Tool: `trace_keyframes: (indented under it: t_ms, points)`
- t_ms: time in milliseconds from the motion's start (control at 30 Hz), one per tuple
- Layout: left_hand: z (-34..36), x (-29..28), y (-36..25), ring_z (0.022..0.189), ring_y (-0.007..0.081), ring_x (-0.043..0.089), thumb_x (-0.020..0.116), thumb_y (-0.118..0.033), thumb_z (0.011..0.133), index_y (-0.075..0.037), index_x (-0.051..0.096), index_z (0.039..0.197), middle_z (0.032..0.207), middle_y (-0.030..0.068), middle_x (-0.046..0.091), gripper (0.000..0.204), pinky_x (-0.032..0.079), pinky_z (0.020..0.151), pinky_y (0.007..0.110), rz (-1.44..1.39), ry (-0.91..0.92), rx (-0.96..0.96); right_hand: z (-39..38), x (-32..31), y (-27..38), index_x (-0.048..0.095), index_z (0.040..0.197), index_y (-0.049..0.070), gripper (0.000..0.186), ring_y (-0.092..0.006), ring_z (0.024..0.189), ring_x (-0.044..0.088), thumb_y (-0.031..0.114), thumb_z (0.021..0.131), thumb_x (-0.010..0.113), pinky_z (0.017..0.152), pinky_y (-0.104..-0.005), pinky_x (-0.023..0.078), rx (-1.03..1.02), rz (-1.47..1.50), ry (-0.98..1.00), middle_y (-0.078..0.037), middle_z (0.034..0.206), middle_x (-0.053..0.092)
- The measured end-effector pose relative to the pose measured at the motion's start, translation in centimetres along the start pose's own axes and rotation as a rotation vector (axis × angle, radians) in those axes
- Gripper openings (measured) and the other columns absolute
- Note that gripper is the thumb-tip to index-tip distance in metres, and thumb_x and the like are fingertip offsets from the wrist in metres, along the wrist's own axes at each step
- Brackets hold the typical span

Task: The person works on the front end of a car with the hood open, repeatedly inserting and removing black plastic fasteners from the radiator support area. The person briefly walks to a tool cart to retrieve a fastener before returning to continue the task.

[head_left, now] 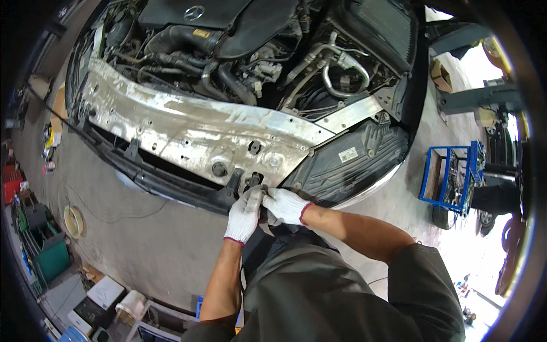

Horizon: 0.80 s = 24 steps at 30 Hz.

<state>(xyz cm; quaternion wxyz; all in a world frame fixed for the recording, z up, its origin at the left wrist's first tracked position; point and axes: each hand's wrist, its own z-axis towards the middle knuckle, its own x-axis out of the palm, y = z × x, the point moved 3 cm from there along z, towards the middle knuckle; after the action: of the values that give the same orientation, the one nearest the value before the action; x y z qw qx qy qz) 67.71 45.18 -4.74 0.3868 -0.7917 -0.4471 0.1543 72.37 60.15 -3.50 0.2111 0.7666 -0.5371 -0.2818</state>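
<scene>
Both my hands wear white knit gloves with red cuffs and meet at the front edge of a car's open engine bay. My left hand point(243, 216) has its fingers closed and pressed together just below a hole in the bare metal front panel point(188, 139). Touching it from the right, my right hand point(288, 206) is also closed, its fingertips bent inward. Whatever the fingers hold is hidden by the gloves. A dark latch-like part point(252, 180) sits in the hole just beyond them. The black headlight housing point(347, 157) lies to the right of my hands.
Along the car's front runs a black trim strip point(154, 182). Behind the panel are engine hoses point(228, 82) and a black engine cover point(194, 25). A blue tool cart point(450, 176) stands right; a green bin point(50, 251) and a cable reel point(73, 222) stand left.
</scene>
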Motion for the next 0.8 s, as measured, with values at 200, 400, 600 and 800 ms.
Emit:
trace_keyframes:
  t_ms: [200,400,600,800]
  points:
    - [1.0,0.5,-0.2,0.08,0.0108,0.056,0.049,-0.029,0.108,0.001,0.066,0.127,0.095,0.0023,0.067,0.04,0.048,0.075,0.026,0.045,0.007,0.053,0.6,0.0,-0.2,0.058,0.11,-0.006,0.045,-0.0483,0.093,0.066,0.036,0.105,0.04,0.084,-0.0517,0.052,-0.2,-0.274,-0.091,-0.031,0.095,0.067]
    - [1.9,-0.5,1.6,0.062,0.006,0.045,0.045,-0.034,0.11,-0.002,0.067,0.107,0.074,-0.0038,0.054,0.039,0.037,0.056,0.025,0.142,-0.054,0.043,3.5,-3.4,6.1,0.074,0.104,-0.002,0.047,-0.0433,0.1,0.068,0.038,0.098,0.048,0.088,-0.0497,0.053,-0.226,-0.924,0.518,-0.028,0.107,0.071]
    - [0.2,-0.3,-0.6,0.077,0.0278,0.064,0.044,-0.04,0.109,0.001,0.062,0.122,0.086,0.0155,0.068,0.047,0.05,0.074,0.038,0.438,0.043,0.04,8.7,-1.8,7.7,0.079,0.098,0.005,0.038,-0.0268,0.084,0.071,0.038,0.079,0.08,0.075,-0.0423,0.058,-0.234,-1.24,0.833,-0.013,0.096,0.076]
    - [0.5,0.3,-2.1,0.118,0.043,0.063,0.044,-0.045,0.104,-0.003,0.059,0.136,0.12,0.0271,0.067,0.055,0.05,0.099,0.043,0.608,0.008,0.166,2.7,-2.7,1.3,0.07,0.088,-0.006,0.032,-0.03,0.058,0.067,0.025,0.082,0.066,0.054,-0.0473,0.051,-0.318,-0.463,0.169,-0.02,0.068,0.066]
